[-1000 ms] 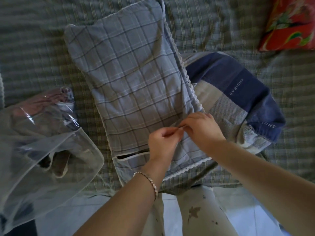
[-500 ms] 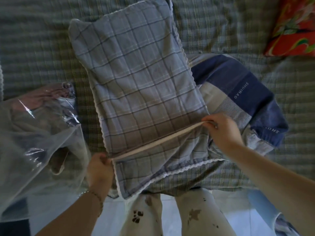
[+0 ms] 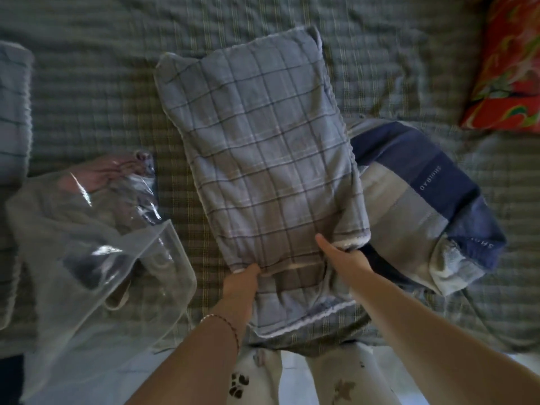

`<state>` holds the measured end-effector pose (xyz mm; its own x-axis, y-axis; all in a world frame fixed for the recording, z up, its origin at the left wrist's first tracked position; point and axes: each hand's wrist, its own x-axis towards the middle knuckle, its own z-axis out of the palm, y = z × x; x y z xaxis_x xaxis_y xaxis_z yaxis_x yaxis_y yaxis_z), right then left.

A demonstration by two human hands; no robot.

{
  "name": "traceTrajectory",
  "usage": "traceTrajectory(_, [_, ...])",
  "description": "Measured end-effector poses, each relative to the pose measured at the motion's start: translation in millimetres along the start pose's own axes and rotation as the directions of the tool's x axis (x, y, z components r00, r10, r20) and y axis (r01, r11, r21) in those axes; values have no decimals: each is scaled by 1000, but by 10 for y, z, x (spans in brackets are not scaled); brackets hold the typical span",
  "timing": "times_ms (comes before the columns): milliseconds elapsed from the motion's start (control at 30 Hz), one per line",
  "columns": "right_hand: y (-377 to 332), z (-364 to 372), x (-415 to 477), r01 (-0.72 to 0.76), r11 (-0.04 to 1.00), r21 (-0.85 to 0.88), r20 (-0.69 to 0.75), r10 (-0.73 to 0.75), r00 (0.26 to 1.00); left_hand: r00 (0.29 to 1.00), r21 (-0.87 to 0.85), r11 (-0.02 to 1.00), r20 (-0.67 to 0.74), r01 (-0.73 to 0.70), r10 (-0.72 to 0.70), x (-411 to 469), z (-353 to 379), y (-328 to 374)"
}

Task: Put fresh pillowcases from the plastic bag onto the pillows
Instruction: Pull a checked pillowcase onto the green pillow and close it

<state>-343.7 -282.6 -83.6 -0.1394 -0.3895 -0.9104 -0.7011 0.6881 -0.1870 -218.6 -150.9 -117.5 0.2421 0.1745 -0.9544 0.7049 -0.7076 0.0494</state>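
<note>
Head view is showing a pillow dressed in a plaid pillowcase (image 3: 263, 159), lying lengthwise in the middle of the bed (image 3: 394, 48) with its open, lace-trimmed end pointing toward the person. The left hand (image 3: 242, 283) is gripping the near left corner of the pillowcase, the thumb lying on top and the fingers tucked out of sight beneath the cloth. The right hand (image 3: 346, 258) is clasping the near right corner in the same way, its thumb stretching along the top surface and its fingers going under the folded edge, so the pillow's near end is sitting between the two hands. The loose flap of the pillowcase is hanging over the bed's edge between the forearms. A bracelet (image 3: 223, 321) is circling the left wrist. The clear plastic bag (image 3: 96, 252) is lying crumpled to the left of the pillow with some fabric inside it. A blue and grey striped case (image 3: 423, 200) is resting just beside the pillow on the right, partly under it. A red floral cushion (image 3: 508, 71) is sitting well apart at the far right corner.
</note>
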Motion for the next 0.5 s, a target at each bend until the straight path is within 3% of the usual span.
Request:
traceTrajectory(133, [-212, -94, -395, 68, 993, -95, 9, -67, 998, 977, 98, 976, -67, -195, 202, -507, -280, 221])
traceTrajectory(233, [-510, -328, -994, 243, 967, -81, -58, -248, 967, 885, 224, 879, -111, -421, 453, -1172, -547, 616])
traceTrajectory(367, [-1045, -610, -1994, 536, 837, -110, -158, -547, 822, 684, 246, 683, -97, -687, 723, -2206, -896, 1233])
traceTrajectory(500, [-1247, -763, -2981, 734, 673, -93, -309, -720, 621, 436, 101, 446, -109, -889, 893, -3224, -1332, 1517])
